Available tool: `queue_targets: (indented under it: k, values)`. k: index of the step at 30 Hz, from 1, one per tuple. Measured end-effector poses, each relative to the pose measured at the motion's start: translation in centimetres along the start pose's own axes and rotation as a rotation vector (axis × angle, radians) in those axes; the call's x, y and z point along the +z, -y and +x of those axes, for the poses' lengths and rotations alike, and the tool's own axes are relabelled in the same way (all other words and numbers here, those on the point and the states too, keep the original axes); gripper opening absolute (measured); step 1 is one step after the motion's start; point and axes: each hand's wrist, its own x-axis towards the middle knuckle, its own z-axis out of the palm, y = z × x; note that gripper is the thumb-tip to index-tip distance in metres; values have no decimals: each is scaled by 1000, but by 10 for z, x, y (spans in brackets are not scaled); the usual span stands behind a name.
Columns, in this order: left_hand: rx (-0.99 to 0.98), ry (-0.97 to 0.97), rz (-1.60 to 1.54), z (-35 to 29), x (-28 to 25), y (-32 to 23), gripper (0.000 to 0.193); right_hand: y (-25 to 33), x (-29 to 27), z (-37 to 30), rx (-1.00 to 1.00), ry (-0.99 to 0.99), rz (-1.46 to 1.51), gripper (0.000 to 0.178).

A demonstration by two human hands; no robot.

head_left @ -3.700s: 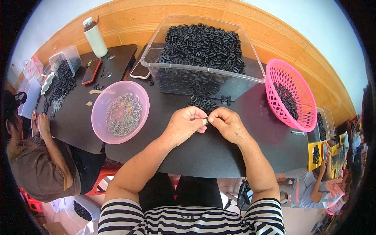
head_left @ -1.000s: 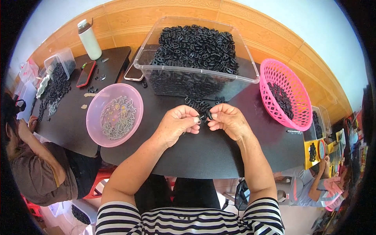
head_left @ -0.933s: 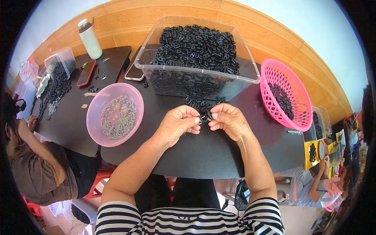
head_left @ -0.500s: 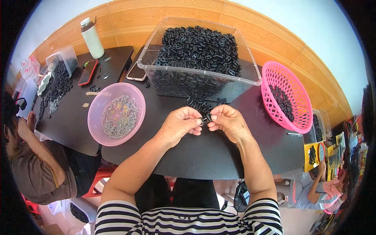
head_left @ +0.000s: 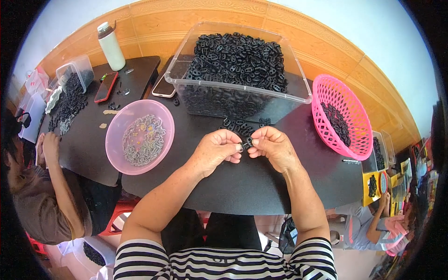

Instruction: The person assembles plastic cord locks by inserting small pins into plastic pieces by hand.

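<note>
Both my hands meet above the table, in front of the clear bin. My right hand (head_left: 274, 147) pinches a small black piece with holes (head_left: 248, 142) between thumb and fingertips. The fingertips of my left hand (head_left: 217, 148) close at the other side of the same piece. Whether a small metal part is also in my left pinch cannot be made out. Just beyond my fingers lies a small heap of black pieces (head_left: 236, 126). Many more such black pieces (head_left: 238, 63) fill the clear plastic bin (head_left: 242, 89).
On the left stands a pink bowl (head_left: 113, 154) of small silvery metal parts (head_left: 142, 147). A pink basket (head_left: 361, 116) at right holds black pieces. Phones (head_left: 106, 87) and a white bottle (head_left: 112, 49) stand farther back. People sit at left (head_left: 42, 200) and right (head_left: 368, 228).
My fingertips have come slightly closer together, and the black piece now shows between both hands. The person at left has lowered an arm.
</note>
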Motion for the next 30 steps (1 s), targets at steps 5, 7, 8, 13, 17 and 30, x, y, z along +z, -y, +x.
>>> queue_targets:
  k: [5, 7, 8, 13, 17, 30]
  values:
    - [2, -6, 10, -1, 0, 0, 10, 0, 1, -1, -11, 2, -25, 9]
    - [5, -4, 23, 0, 0, 1, 10, 2, 3, -2, -45, 8, -70, 10]
    - [5, -4, 23, 0, 0, 1, 10, 2, 3, -3, -45, 7, -69, 10]
    - [8, -8, 15, 0, 0, 1, 9, 3, 10, -5, -77, -25, -168, 7]
    - [14, -13, 3, 1, 1, 3, 8, 0, 11, -5, -86, -32, -135, 11]
    - [-1, -56, -137, 3, 6, 5, 7, -3, 15, -6, -177, -103, -393, 17]
